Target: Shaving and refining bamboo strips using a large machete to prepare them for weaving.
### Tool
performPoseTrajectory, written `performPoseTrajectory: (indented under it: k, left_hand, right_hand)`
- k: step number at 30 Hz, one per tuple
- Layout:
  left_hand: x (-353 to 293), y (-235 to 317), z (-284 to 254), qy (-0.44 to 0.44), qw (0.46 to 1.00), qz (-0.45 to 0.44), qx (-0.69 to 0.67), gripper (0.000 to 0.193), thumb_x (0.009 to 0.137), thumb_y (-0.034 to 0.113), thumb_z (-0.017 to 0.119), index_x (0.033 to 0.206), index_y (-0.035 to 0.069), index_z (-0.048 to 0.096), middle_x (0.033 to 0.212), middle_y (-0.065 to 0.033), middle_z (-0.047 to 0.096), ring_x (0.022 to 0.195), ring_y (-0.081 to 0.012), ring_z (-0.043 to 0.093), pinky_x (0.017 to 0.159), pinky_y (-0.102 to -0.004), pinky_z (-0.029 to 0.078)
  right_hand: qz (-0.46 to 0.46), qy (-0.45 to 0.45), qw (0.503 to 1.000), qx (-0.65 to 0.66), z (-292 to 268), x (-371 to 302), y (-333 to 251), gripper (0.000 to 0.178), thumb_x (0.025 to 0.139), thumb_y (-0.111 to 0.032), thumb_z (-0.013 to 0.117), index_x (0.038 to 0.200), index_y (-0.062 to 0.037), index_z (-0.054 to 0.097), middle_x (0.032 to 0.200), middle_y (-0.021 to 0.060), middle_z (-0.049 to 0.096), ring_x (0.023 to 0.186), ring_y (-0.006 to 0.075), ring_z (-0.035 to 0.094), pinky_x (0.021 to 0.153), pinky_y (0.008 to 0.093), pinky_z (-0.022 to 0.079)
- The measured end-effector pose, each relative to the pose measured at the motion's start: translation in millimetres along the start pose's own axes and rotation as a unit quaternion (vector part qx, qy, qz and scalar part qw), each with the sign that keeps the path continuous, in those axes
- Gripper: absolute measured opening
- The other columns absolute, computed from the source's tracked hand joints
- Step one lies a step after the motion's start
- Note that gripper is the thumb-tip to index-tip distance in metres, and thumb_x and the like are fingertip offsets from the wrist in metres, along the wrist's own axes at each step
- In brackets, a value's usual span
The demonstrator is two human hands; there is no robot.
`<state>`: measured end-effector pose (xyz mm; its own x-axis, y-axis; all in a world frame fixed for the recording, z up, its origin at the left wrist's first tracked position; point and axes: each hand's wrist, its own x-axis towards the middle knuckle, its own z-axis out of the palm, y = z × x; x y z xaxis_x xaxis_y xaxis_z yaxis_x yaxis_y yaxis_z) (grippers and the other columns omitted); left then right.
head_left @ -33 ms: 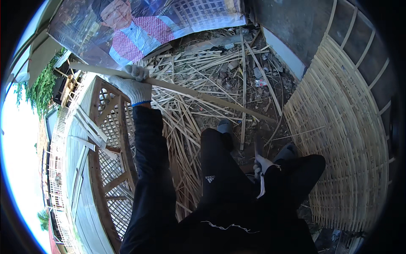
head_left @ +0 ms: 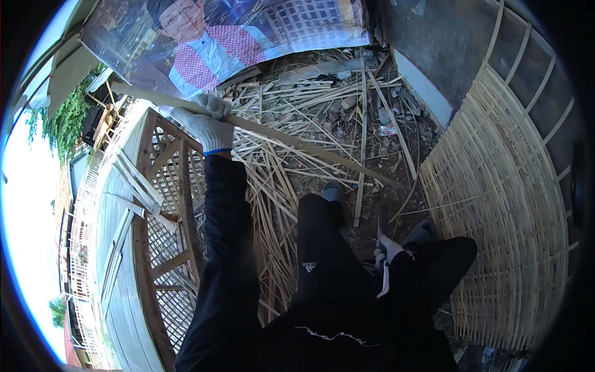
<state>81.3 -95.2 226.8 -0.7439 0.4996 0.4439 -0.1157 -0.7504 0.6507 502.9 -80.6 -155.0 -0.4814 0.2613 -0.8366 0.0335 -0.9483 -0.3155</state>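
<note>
A long, flat bamboo strip [head_left: 297, 142] slants from the upper left down toward the middle right. My left hand [head_left: 207, 122], in a white knit glove with a blue cuff edge, is closed round it near its upper end, arm stretched forward. Low in front of my right knee, my gloved right hand [head_left: 385, 250] is closed round the handle of a knife [head_left: 382, 218]. Its dark blade points away from me and looks blurred. The blade is apart from the strip. A pale, thin band [head_left: 384, 283] hangs below that hand.
Cut bamboo strips [head_left: 279, 186] litter the ground ahead and between my left arm and leg. A woven bamboo panel [head_left: 496, 217] leans on the right. At left stands a wooden lattice frame [head_left: 186, 204]. A printed banner [head_left: 297, 31] and a dark wall [head_left: 434, 43] close off the far side.
The whole view has shifted slightly, so most things sit a little farther right and lower. Both hands keep their holds; the knife blade appears a bit more upright.
</note>
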Motion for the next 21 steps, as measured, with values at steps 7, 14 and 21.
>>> performPoseTrajectory:
  k: [7, 14, 21]
  left_hand:
    - [-15, -43, 16, -0.040, 0.998, -0.038, 0.035, 0.079, 0.094, 0.080, 0.021, 0.069, 0.011, 0.049, 0.051, -0.0025, 0.043, 0.040, -0.0171, 0.038, 0.041, -0.0295, 0.029]
    - [-26, -83, 13, -0.147, 0.982, -0.075, 0.089, 0.077, 0.096, 0.077, 0.021, 0.068, 0.011, 0.049, 0.051, -0.0027, 0.045, 0.039, -0.0164, 0.042, 0.039, -0.0293, 0.031]
    - [-32, -100, 49, -0.187, 0.976, -0.087, 0.072, 0.078, 0.093, 0.081, 0.027, 0.073, 0.009, 0.051, 0.051, -0.0026, 0.044, 0.038, -0.0161, 0.041, 0.038, -0.0286, 0.032]
  right_hand:
    - [-0.058, 0.031, 0.995, 0.073, -34, 3, 11, 0.031, 0.097, -0.046, 0.062, 0.089, -0.0166, 0.055, 0.067, -0.0030, 0.049, 0.048, 0.0098, 0.044, 0.045, 0.0296, 0.039]
    - [-0.165, 0.083, 0.983, 0.018, -13, -63, 2, 0.019, 0.095, -0.023, 0.059, 0.107, -0.0150, 0.047, 0.070, 0.0033, 0.047, 0.048, 0.0146, 0.045, 0.042, 0.0322, 0.041]
    - [-0.180, 0.066, 0.979, 0.063, -21, -75, 10, 0.014, 0.096, -0.021, 0.060, 0.101, -0.0191, 0.047, 0.071, 0.0014, 0.049, 0.049, 0.0125, 0.045, 0.045, 0.0319, 0.041]
